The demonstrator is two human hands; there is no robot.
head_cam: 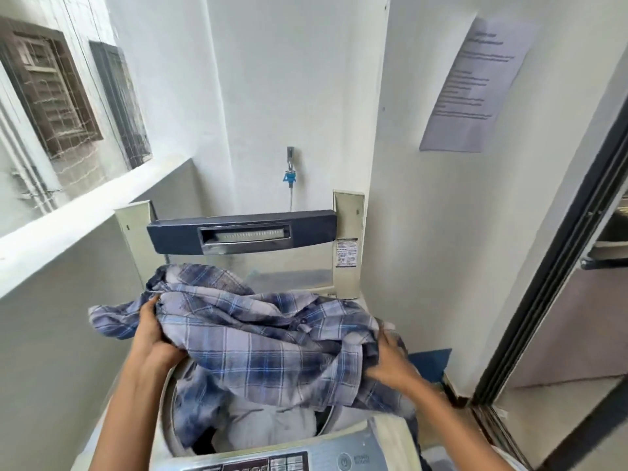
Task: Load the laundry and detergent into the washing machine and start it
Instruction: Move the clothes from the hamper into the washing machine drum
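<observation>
Holding the plaid shirt point(258, 338) over the washer drum point(166, 407), gripping its 9 o'clock edge with the left hand point(153, 329) and its 3 o'clock side with the right hand point(390, 363).

Wall notice point(475, 86) text illegible, blurry; control panel point(289, 460) cropped at btm edge; drum point(168, 413) mostly under plaid shirt point(258, 345).

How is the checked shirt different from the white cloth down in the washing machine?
The checked shirt has blue and white squares; the white cloth is plain. The checked shirt is held up over the opening by the left hand and right hand; the white cloth lies low in the drum, with no hand on it. Both are crumpled laundry.
</observation>
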